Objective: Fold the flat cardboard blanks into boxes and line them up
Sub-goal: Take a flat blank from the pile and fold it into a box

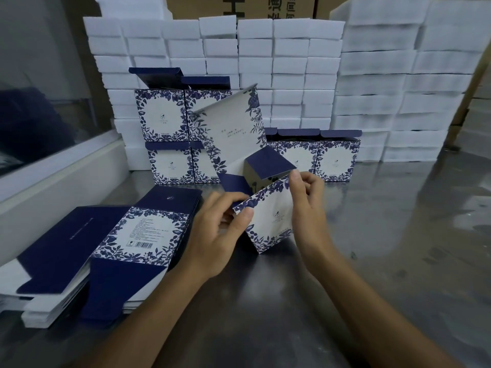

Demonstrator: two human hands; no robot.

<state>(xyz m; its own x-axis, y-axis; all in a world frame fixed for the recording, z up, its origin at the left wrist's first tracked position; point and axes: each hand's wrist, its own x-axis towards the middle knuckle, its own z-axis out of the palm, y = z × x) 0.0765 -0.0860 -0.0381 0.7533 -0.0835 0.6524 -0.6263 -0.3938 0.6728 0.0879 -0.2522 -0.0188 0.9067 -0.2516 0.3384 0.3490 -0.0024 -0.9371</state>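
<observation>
Head view: half-formed blank (268,221) standing tilted on the steel table (398,235), in front of the row of finished boxes (313,158). My left hand (215,235) pinches its near-left edge, thumb on the printed face; my right hand (305,200) pinches the upper right corner. Thin card, probably light and springy, creasing easily: I hold by edges and scored folds. Flat blanks (138,240) lie just left.

Large "H" and partly cut-off Chinese character "通" on brown carton (239,6) behind.
</observation>
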